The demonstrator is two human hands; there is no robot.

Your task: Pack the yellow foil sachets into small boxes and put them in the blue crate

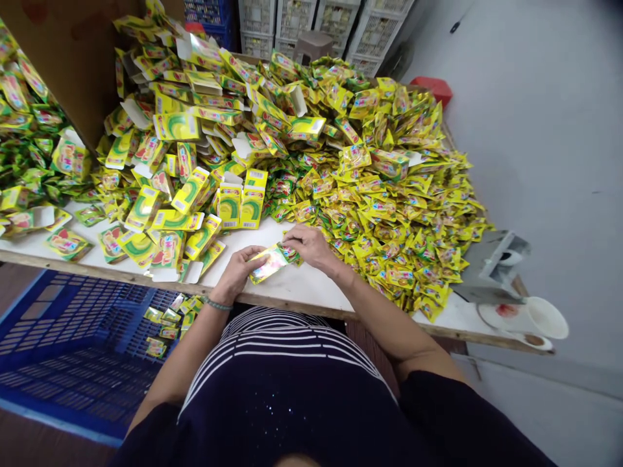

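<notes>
My left hand (242, 271) is closed around a small yellow carton (269, 264), tilted just above the white tabletop. At the carton's far end, my right hand (311, 246) pinches a small green and yellow packet (291, 253); how much of it lies inside the carton is hidden. To the right spreads a big heap of yellow packets (379, 214). Some greener packets (282, 188) lie just beyond my hands. On the left are piled yellow cartons (178, 126), several with white flaps open. Two cartons (241, 206) stand side by side near my left hand.
A blue crate (63, 350) below the table edge at left holds several filled-looking cartons (170, 324). A metal device (491, 266) and a white cup (548, 318) are at the right end. A cardboard panel (73, 58) divides the heaps. White crates (296, 19) are stacked behind.
</notes>
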